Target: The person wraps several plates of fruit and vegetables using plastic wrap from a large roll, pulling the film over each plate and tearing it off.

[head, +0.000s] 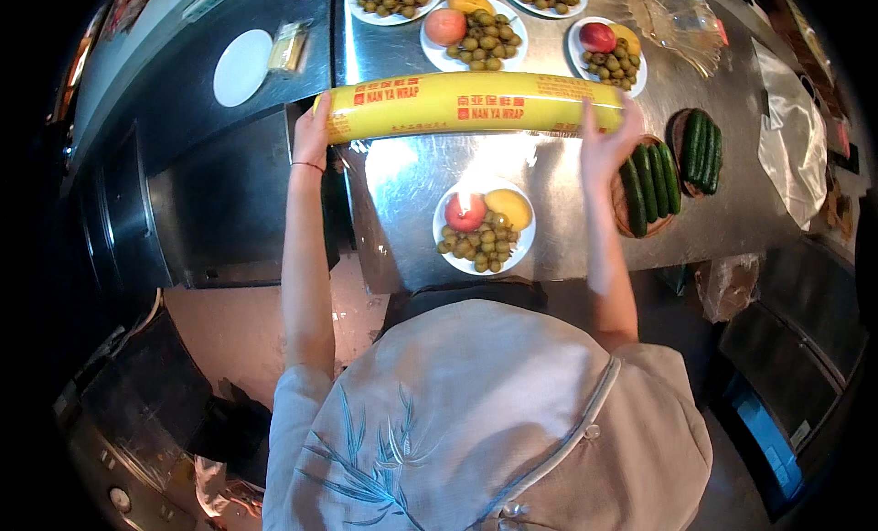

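Both hands grip a long yellow roll of cling wrap (480, 104) held crosswise above the steel table. My left hand (313, 133) clasps its left end, and a thin cord circles that wrist. At the right end, my right hand (609, 136) has its thumb in front of the roll. Below the roll, nearest my body, a white plate (485, 267) bears a red round fruit (465, 211), a yellow mango (509, 208) and a bunch of small brownish-green fruit (483, 243). Whether film is pulled out from the roll, I cannot tell.
Beyond the roll stand several more fruit plates (432, 47). Cucumbers lie on two round wooden boards (662, 222) at the right. A clear fluted dish (675, 33) sits far right. On the left are an oval white plate (241, 68) and a wrapped packet (288, 47).
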Available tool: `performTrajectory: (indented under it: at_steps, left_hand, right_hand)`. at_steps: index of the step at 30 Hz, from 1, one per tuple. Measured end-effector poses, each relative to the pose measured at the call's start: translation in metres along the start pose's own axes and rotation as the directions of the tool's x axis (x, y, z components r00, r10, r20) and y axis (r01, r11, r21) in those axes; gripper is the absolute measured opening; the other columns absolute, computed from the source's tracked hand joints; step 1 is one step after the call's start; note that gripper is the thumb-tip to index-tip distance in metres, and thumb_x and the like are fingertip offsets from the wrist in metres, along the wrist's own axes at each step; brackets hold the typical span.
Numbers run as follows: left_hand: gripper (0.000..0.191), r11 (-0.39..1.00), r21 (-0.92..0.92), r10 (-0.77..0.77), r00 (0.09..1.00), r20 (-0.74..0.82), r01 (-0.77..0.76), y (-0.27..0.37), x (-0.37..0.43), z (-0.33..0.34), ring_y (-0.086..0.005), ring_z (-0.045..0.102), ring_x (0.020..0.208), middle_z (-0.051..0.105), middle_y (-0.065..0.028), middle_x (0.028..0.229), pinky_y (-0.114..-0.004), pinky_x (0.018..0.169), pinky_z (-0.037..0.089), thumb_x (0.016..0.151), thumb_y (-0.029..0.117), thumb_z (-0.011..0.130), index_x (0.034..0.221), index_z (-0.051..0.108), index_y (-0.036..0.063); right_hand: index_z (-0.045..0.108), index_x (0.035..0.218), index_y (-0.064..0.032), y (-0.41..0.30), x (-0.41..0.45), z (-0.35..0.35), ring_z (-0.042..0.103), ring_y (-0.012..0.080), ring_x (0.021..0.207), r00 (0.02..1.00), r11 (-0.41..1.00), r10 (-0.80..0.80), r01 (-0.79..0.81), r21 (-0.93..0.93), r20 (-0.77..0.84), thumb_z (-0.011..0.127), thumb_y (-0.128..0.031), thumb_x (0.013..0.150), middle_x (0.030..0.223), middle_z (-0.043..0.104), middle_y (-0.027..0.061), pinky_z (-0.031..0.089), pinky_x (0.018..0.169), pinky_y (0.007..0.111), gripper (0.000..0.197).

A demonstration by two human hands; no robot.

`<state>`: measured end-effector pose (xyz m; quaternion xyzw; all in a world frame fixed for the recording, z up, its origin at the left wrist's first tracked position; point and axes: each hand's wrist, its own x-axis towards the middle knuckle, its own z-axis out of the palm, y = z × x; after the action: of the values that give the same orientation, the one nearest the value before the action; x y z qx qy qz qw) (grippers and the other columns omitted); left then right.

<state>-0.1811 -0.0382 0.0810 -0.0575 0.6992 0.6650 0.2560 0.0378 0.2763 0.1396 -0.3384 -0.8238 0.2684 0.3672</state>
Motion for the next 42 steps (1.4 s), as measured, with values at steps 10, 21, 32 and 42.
performTrajectory:
  at_steps: [10,21,32,42]
  left_hand:
    - [0.040,1.000,-0.016,0.011,0.999,0.038,-0.010,0.007,0.002,0.012,-0.0128,0.059,0.080,0.062,-0.0074,0.091,-0.023,0.070,0.046,0.088,0.034,0.048,0.099,0.057,-0.0027]
    - [0.035,0.998,-0.069,-0.004,0.999,-0.042,0.002,0.005,0.007,0.018,-0.0089,0.056,0.071,0.062,-0.0043,0.082,-0.023,0.064,0.044,0.084,0.032,0.056,0.094,0.060,-0.0015]
    - [0.033,0.999,-0.033,0.040,0.997,-0.062,-0.042,0.006,0.010,0.018,-0.0088,0.056,0.071,0.062,-0.0047,0.083,-0.022,0.064,0.044,0.084,0.029,0.056,0.093,0.061,-0.0019]
    - [0.033,0.998,-0.041,0.049,0.997,-0.056,-0.052,0.001,0.013,0.019,-0.0086,0.056,0.068,0.062,-0.0046,0.081,-0.022,0.061,0.044,0.084,0.030,0.056,0.091,0.061,-0.0024]
  right_hand:
    - [0.053,0.106,-0.0018,-0.151,-0.145,0.139,0.046,0.0231,0.085,0.658,0.835,-0.528,0.516,0.189,0.537,0.058,-0.032,0.073,0.089,0.049,0.0097,0.037,0.068,0.035,0.046]
    - [0.043,0.118,0.0030,-0.158,-0.174,0.155,0.047,0.0177,0.080,0.617,0.757,-0.425,0.643,-0.113,0.663,0.050,-0.013,0.072,0.083,0.045,0.0057,0.038,0.058,0.031,0.049]
    - [0.051,0.095,0.0075,-0.146,-0.167,0.162,0.047,0.0282,0.086,0.566,0.882,-0.349,0.468,0.058,0.747,0.049,-0.005,0.072,0.091,0.044,0.0150,0.044,0.069,0.037,0.026]
    - [0.049,0.109,0.0044,-0.127,-0.149,0.159,0.048,0.0331,0.093,0.400,0.858,-0.446,0.445,0.256,0.801,0.048,-0.001,0.068,0.101,0.047,0.0206,0.043,0.080,0.039,0.041]
